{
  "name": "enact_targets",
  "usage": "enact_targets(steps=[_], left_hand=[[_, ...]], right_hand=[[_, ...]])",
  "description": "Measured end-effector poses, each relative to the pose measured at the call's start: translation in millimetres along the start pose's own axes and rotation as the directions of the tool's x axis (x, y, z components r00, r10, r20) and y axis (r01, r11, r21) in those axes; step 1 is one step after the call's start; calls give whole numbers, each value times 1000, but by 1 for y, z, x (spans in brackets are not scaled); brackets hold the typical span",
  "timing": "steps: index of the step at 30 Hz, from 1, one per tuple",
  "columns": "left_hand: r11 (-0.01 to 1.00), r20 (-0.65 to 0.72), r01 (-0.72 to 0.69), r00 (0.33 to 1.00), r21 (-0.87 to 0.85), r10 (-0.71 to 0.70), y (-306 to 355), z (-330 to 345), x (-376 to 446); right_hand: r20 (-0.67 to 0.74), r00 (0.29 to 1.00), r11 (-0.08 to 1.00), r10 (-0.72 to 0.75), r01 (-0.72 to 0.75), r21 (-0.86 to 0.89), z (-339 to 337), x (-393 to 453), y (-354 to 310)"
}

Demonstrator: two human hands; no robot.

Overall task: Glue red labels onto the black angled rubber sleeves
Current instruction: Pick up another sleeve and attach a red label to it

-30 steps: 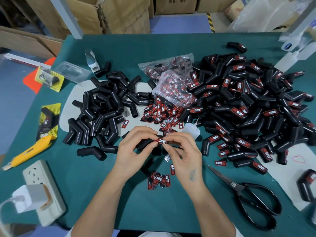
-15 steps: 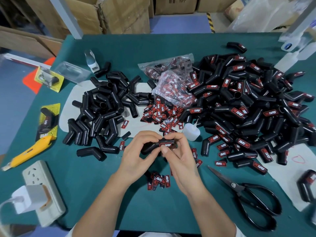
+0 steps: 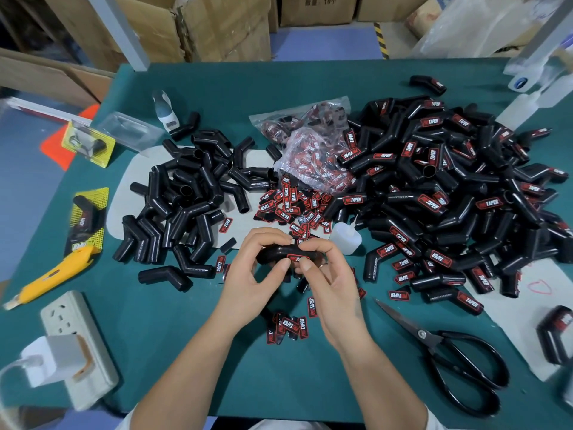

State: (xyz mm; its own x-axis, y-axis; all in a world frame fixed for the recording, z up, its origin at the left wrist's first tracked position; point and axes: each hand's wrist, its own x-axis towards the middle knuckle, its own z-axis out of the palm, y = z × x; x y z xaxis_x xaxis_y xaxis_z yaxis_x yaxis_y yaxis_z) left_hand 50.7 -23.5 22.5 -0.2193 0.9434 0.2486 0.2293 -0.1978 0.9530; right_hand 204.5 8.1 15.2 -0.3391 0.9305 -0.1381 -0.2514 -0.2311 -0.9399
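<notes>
Both hands hold one black angled rubber sleeve [image 3: 276, 253] just above the green table [image 3: 310, 383]. My left hand [image 3: 254, 274] grips its left end. My right hand [image 3: 328, 274] grips the right end, and both thumbs press a red label [image 3: 296, 257] onto its middle. A heap of plain black sleeves [image 3: 186, 200] lies to the left. A larger heap of labelled sleeves [image 3: 449, 193] fills the right. Loose red labels [image 3: 290, 209] lie beyond the hands and more labels [image 3: 288, 325] lie near my wrists. A small white glue bottle [image 3: 345, 237] sits just right of the hands.
Black scissors [image 3: 449, 352] lie at the front right. A yellow utility knife [image 3: 52, 271] and a power strip with a plug [image 3: 77, 346] are at the left. Clear bags of labels [image 3: 310, 144] sit mid-table. Cardboard boxes stand behind the table.
The label has gone from being pinched at the sleeve to lying flat on it. Both hands drew closer together and now press it with the thumbs.
</notes>
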Motion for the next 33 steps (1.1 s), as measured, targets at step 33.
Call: enact_targets(steps=[33], left_hand=[[964,41,208,978,-163,-204,0,-7,2]], right_hand=[[37,999,1000,-19,19,-15,1,1,-13]])
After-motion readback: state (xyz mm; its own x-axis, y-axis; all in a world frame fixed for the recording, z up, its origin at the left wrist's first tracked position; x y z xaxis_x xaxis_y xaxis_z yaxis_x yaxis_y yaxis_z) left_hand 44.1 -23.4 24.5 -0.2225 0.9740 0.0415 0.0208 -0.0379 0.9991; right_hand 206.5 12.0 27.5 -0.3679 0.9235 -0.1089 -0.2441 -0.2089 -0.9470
